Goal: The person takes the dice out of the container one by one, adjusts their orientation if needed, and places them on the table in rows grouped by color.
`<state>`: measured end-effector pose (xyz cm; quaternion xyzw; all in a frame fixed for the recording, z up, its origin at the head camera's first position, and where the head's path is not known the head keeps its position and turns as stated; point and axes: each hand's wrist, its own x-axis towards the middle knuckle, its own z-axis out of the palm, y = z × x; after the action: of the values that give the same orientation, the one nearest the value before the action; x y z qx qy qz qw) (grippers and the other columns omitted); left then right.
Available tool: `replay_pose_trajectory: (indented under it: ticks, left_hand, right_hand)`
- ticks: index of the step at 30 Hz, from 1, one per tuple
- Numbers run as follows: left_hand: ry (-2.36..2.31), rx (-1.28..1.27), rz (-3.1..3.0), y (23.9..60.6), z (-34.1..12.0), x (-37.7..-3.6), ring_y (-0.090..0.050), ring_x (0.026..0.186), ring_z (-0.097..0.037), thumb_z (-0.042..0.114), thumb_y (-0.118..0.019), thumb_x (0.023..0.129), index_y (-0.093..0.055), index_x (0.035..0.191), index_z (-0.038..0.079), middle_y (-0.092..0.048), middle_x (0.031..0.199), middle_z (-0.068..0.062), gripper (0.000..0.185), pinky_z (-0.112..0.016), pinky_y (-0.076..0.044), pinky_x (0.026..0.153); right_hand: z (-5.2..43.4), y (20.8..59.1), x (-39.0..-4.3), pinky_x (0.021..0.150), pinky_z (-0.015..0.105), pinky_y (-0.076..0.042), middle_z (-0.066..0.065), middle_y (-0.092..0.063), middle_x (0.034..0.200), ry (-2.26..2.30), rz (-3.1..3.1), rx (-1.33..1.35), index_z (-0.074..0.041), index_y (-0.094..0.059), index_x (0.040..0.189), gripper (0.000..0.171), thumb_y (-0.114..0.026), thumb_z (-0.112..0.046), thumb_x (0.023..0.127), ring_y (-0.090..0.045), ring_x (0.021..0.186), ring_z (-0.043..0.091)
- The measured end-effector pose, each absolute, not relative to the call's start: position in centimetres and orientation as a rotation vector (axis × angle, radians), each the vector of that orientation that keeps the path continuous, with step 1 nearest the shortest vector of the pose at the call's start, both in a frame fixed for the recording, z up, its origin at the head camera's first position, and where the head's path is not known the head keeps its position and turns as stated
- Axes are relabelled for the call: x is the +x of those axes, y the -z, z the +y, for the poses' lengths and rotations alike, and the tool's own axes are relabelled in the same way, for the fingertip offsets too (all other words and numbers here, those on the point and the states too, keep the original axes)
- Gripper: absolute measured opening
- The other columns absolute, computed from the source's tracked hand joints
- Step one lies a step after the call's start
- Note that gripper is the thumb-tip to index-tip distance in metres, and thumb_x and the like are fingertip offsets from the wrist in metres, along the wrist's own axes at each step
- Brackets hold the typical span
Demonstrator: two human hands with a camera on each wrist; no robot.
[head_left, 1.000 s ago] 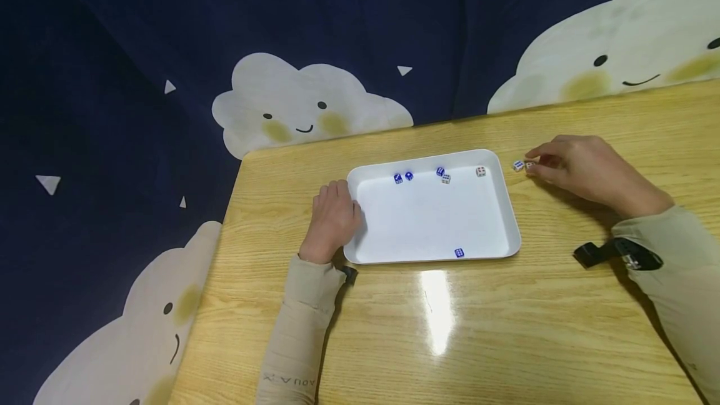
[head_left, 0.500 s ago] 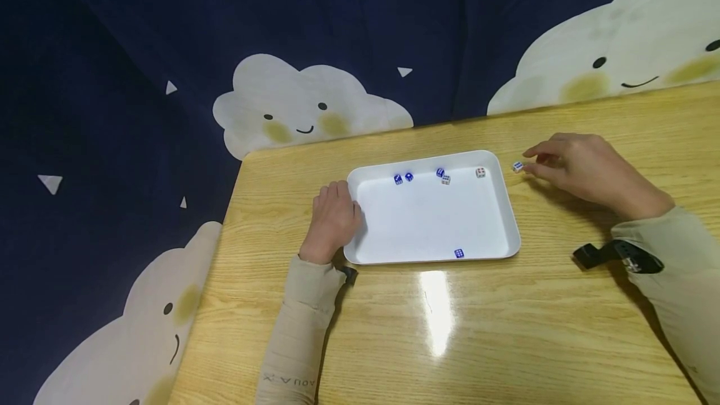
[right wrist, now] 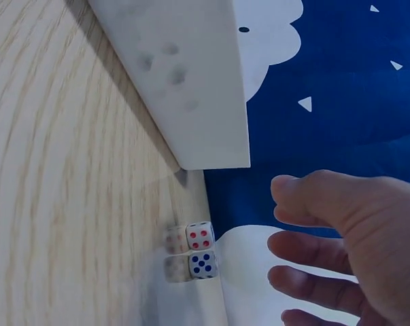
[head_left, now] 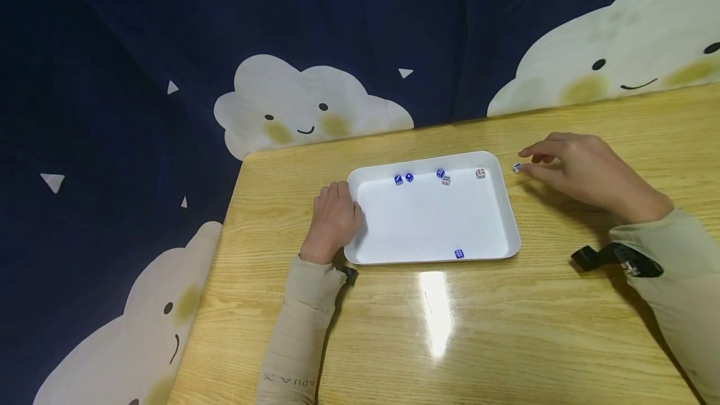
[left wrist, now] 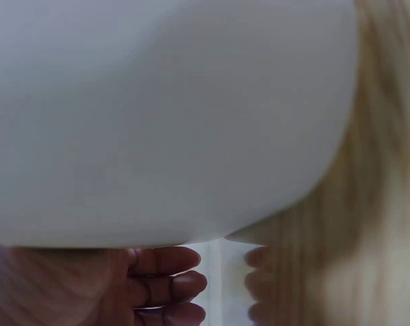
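White plastic makes up the shallow tray [head_left: 509,217] that sits on the wooden counter [head_left: 506,330], with the left hand [head_left: 333,219] resting against its left rim, fingers loosely bent and grasping nothing; the left wrist view shows only the tray's blurred underside and those bent fingers [left wrist: 167,278]. Inside the tray, along the far wall, lie two blue dice [head_left: 403,178], then a blue die [head_left: 440,172] touching a white die [head_left: 446,180], and a white die with red pips [head_left: 480,172] nearer the right corner. One more blue die [head_left: 459,254] lies against the near wall.

To the right of the tray, the right hand [head_left: 585,170] is on the counter, fingers extended and relaxed, fingertips just beside a pair of white dice [head_left: 516,168]. In the right wrist view these two dice [right wrist: 199,248] sit touching each other, one showing red pips and one blue; the fingers [right wrist: 306,251] seem to be apart from them, though the head view is too small to confirm it. A black strap [head_left: 613,256] shows at the right sleeve.
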<state>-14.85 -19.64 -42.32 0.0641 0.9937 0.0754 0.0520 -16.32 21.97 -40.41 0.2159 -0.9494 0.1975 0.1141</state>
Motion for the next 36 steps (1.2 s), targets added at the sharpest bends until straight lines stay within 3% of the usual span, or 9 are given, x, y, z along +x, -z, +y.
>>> replay_pose_trajectory:
  ticks: [10,28,36]
  left_hand:
    - [-0.217,0.189,3.016,42.4,-19.7,-14.9,-0.047,0.105,-0.035,0.02,-0.04,0.104,-0.047,0.13,-0.005,-0.055,0.117,-0.019,0.037,-0.045,-0.042,0.092]
    - [-0.218,0.191,3.014,42.5,-19.8,-15.1,-0.046,0.106,-0.035,0.02,-0.04,0.104,-0.046,0.128,-0.005,-0.054,0.118,-0.019,0.036,-0.045,-0.041,0.094]
    - [-0.222,0.186,3.007,42.5,-19.8,-15.1,-0.046,0.107,-0.035,0.02,-0.039,0.104,-0.046,0.13,-0.004,-0.054,0.119,-0.018,0.037,-0.045,-0.04,0.095]
  right_hand:
    - [21.4,39.9,-16.0,0.07,0.046,-0.054,0.011,-0.076,0.094,-0.589,-2.773,0.654,-0.008,-0.079,0.11,0.025,-0.079,-0.022,0.089,-0.071,0.081,0.025]
    - [20.6,39.6,-15.7,0.065,0.036,-0.05,0.009,-0.077,0.098,-0.595,-2.782,0.661,-0.01,-0.08,0.111,0.025,-0.079,-0.024,0.089,-0.064,0.076,0.019]
    - [20.3,39.5,-15.6,0.068,0.041,-0.052,0.012,-0.077,0.102,-0.596,-2.803,0.656,-0.009,-0.079,0.113,0.027,-0.078,-0.024,0.09,-0.067,0.08,0.022]
